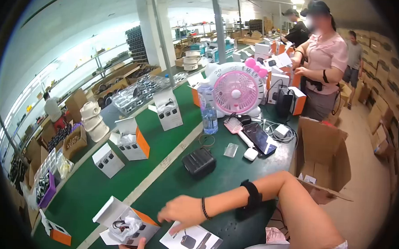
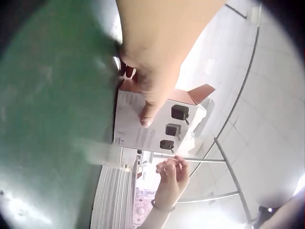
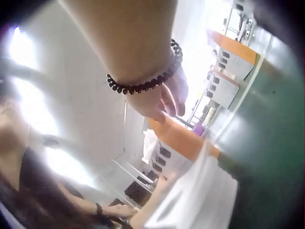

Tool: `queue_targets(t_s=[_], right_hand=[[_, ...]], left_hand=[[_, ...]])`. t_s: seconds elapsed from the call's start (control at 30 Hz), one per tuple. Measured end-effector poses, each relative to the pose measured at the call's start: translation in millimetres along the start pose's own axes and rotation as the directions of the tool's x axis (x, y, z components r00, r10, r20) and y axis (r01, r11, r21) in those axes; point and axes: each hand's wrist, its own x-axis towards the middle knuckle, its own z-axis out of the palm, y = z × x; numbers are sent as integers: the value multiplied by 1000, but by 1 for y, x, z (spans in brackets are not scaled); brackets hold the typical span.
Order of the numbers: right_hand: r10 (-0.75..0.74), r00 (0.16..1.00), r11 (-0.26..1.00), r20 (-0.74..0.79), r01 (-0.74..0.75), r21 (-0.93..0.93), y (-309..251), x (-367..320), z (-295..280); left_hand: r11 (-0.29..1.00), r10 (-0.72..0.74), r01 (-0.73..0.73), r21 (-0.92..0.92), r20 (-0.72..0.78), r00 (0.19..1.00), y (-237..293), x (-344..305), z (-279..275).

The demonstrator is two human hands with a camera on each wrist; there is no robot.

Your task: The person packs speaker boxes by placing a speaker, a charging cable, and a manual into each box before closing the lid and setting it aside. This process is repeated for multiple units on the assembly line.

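An open white and orange carton stands at the table's front, its lid raised and a plastic-wrapped item with a dark cable inside. My left hand grips this carton low at its near side. In the left wrist view its thumb presses on the white face printed with dark gadgets. Beside the carton, my right hand hovers with loosely bent fingers and holds nothing. Those fingers are close to the carton's orange side in the right wrist view. Under that hand lies a stack of white printed booklets.
Several similar cartons stand along the green table's left side. Ahead are a black case, a phone, a hairbrush, a water bottle and a pink fan. A cardboard box stands right. People work beyond.
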Motion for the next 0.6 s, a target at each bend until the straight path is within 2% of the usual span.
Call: queue_targets(t_s=[0.03,0.07,0.1,0.13,0.2,0.23,0.3,0.37,0.43,0.47,0.6], right_hand=[[-38,994,998,105,44,-51,2,-6,7],[-68,994,997,81,65,34,5,-9,12],[-97,994,989,57,89,119,6,-11,14],[-94,994,989,50,88,116,6,-12,16],[-267,947,960,-182,278,38,5,-10,13],[-262,947,961,-188,274,40,2,-10,12],[-168,985,978,-30,170,118,-3,-6,10],[-192,979,974,-67,199,113,0,-1,13],[-216,976,970,30,212,118,2,3,11],[-248,969,968,17,247,36,1,3,11],[-295,955,955,34,296,-33,4,6,13]], left_hand=[[997,-52,50,-63,-34,998,1,2,6],[987,-108,99,-125,-63,992,3,4,10],[988,-101,94,-121,-58,993,7,5,13],[979,-128,114,-171,-77,989,11,6,17],[967,-151,130,-219,-85,985,16,10,21],[968,-155,135,-211,-82,985,17,9,21],[970,-163,145,-193,-79,983,16,5,20],[976,-155,141,-164,-80,985,14,5,19],[982,-149,138,-132,-78,986,10,4,18],[981,-137,125,-150,-74,988,6,4,17],[975,-154,143,-170,-52,987,-3,1,13]])
